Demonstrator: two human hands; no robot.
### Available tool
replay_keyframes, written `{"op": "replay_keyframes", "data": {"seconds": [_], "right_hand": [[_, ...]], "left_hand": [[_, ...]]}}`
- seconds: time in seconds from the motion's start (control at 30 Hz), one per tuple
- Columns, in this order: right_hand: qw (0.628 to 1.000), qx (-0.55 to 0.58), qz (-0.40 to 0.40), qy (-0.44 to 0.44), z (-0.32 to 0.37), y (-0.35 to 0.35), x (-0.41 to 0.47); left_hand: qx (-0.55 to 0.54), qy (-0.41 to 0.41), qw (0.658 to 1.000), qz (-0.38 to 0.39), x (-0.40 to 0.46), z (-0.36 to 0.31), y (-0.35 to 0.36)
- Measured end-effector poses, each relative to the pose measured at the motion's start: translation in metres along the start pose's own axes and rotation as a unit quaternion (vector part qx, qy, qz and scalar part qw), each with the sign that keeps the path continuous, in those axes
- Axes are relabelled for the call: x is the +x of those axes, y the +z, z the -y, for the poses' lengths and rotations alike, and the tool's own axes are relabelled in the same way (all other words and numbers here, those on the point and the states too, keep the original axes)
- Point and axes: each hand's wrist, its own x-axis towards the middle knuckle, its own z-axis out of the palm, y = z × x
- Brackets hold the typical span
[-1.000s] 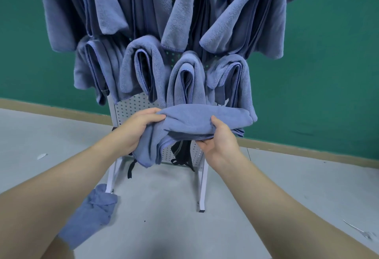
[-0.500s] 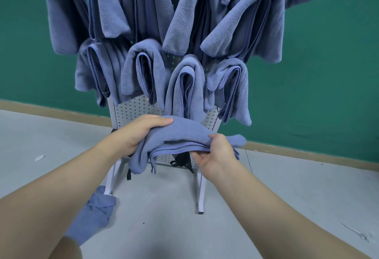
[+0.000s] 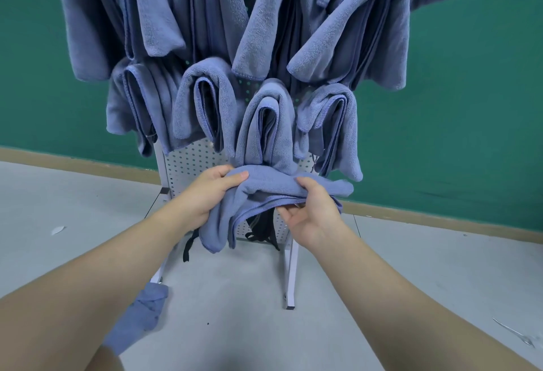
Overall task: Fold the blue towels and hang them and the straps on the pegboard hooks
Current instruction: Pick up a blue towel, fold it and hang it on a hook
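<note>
The towel (image 3: 282,191) being folded is held flat in the air in front of the lower part of the pegboard (image 3: 191,159), just under the bottom row of hung towels (image 3: 264,124). The left hand (image 3: 211,194) grips its left end, thumb on top and fingers curled beneath, where a loose tail hangs down. The right hand (image 3: 311,212) pinches the layered front edge between thumb and fingers. To fold it well, the edges probably need squaring first (the tail looks uneven), then a free hook, likely beside the black straps (image 3: 261,226) at the pegboard's bottom edge. Another towel (image 3: 141,312) lies on the floor (image 3: 235,312).
</note>
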Motion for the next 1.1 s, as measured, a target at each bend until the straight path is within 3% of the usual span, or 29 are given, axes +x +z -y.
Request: {"op": "replay_keyframes", "data": {"seconds": [0.23, 0.37, 0.57, 0.87, 1.1], "right_hand": [[1.000, -0.015, 0.016, -0.009, 0.001, -0.006, 0.009], [0.997, 0.013, 0.061, -0.047, 0.011, -0.014, 0.010], [0.996, 0.040, 0.078, -0.032, 0.012, -0.013, 0.001], [0.993, 0.021, 0.095, -0.064, 0.017, -0.011, 0.005], [0.994, 0.020, 0.105, -0.008, 0.011, 0.011, 0.001]], "left_hand": [[0.010, -0.016, 0.999, 0.031, 0.005, 0.001, 0.001], [0.009, -0.031, 0.992, 0.119, 0.004, -0.004, 0.002], [0.059, -0.040, 0.973, 0.219, -0.005, -0.007, 0.011], [0.030, 0.055, 0.990, 0.129, -0.007, -0.013, 0.011], [-0.004, 0.111, 0.992, 0.060, -0.004, -0.013, 0.009]]}}
